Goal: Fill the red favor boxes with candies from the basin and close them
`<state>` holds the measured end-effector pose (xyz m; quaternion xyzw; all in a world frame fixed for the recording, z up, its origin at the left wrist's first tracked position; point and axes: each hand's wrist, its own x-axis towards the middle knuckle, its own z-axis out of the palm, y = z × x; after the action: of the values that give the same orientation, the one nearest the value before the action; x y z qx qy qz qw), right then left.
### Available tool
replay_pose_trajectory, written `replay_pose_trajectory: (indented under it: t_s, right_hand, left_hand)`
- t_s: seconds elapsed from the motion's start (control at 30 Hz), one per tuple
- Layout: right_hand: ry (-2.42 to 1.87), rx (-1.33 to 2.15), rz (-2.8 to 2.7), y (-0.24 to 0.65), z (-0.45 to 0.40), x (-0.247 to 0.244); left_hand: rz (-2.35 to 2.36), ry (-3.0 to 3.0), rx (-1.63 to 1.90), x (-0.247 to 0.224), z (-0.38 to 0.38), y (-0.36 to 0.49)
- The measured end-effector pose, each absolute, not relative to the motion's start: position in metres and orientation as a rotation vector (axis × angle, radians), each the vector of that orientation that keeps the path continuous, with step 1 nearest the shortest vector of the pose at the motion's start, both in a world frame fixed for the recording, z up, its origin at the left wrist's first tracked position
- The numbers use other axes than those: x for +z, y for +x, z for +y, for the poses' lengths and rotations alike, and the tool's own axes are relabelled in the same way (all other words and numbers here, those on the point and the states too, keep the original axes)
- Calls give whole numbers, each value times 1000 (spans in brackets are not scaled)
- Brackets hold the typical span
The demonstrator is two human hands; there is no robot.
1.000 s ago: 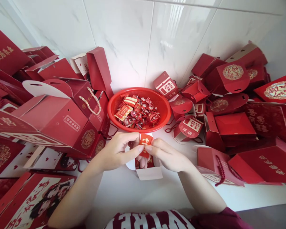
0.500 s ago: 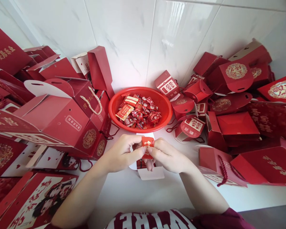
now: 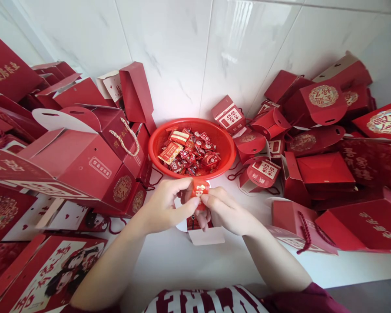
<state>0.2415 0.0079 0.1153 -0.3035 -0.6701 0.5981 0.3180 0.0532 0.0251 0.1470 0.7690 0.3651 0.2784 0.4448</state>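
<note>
Both hands are curled inward and meet above a white tabletop (image 3: pixel 169 265), gripping one small, glossy red packet with gold lettering (image 3: pixel 201 188) between them. Left hand (image 3: pixel 167 205) pinches the packet's left side; right hand (image 3: pixel 230 209) pinches its right side, the two thumbs nearly meeting on the near face. Directions are read clockwise from the packet, with 12 o'clock toward the wall.

At 6 o'clock, just below the fingers, lies a small open cardboard box with white flaps (image 3: pixel 207 236); dark red contents show inside, partly hidden by the hands. At 12 o'clock, an oval red plastic basket (image 3: pixel 228 152) contains a heap of small wrapped sweets (image 3: pixel 195 152), chiefly red. Beyond it rises a wall of white, grey-veined tiles (image 3: pixel 172 56).

At 2 o'clock, a small red box with a pale character label (image 3: pixel 260 174) sits near the basket. Between 3 and 4 o'clock stands a red carton with a dark red cord handle (image 3: pixel 291 219). At 10 o'clock, a deep red carton bears a cream rope handle (image 3: pixel 127 138). At 8 o'clock lies a red-and-white box printed with cartoon figures (image 3: pixel 48 274).
</note>
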Motion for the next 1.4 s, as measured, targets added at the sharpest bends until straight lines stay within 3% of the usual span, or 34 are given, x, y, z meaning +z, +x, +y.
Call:
replay_pose_trajectory:
  t_s: [0.3, 0.57, 1.0, 1.4]
  right_hand:
    - [-745, 1571, -1630, 239, 11, 111]
    - [-816, 1350, -1515, 237, 11, 112]
    - [-824, 1466, -1503, 237, 12, 110]
    - [-804, 1345, -1576, 244, 15, 116]
  left_hand:
    - [797, 1823, 658, 149, 26, 48]
    - [884, 1855, 641, 152, 26, 49]
    - [801, 1894, 594, 145, 31, 46]
    - [808, 1826, 545, 148, 29, 44]
